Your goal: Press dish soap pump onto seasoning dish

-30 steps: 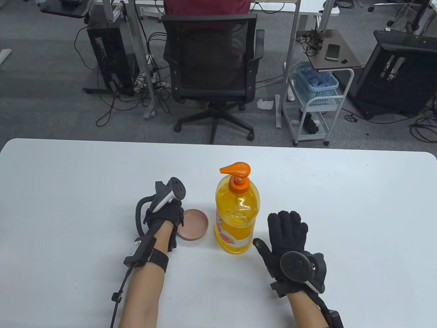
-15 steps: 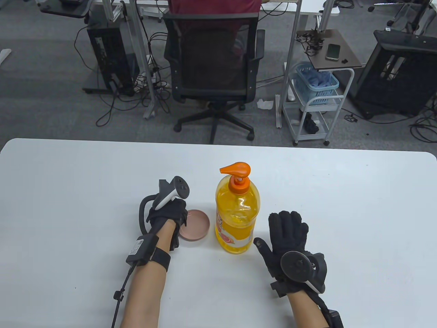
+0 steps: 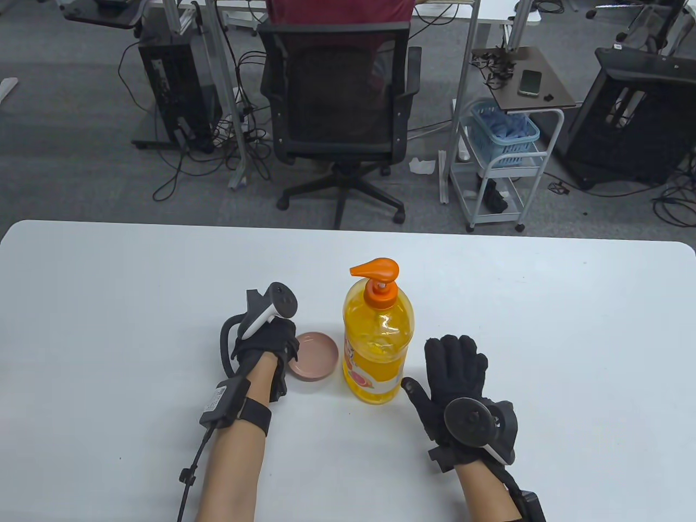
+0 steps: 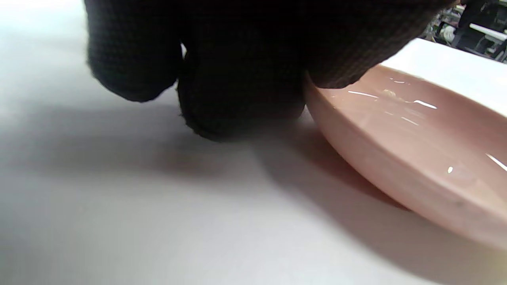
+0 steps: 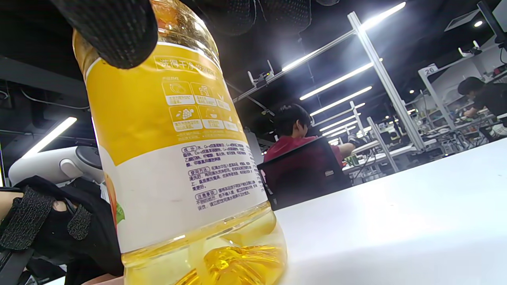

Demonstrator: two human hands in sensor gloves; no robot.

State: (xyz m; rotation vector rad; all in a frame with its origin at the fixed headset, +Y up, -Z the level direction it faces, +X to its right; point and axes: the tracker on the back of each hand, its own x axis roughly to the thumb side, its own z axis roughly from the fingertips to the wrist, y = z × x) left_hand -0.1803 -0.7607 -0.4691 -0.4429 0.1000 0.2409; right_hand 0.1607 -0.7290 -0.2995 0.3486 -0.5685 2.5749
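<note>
A yellow dish soap bottle with an orange pump head stands upright mid-table, its spout pointing left. A small pink seasoning dish sits on the table just left of the bottle's base. My left hand grips the dish's left rim; in the left wrist view its fingers curl over the rim of the dish. My right hand lies open and flat right of the bottle, empty. Its thumb sits close to the bottle's lower side. The bottle fills the right wrist view.
The white table stretches wide on both sides. Beyond its far edge stand a black office chair with a seated person and a white cart.
My left hand has slid the pink dish to the right, closer to the bottle's base. My right hand has shifted slightly left. The bottle has not moved.
</note>
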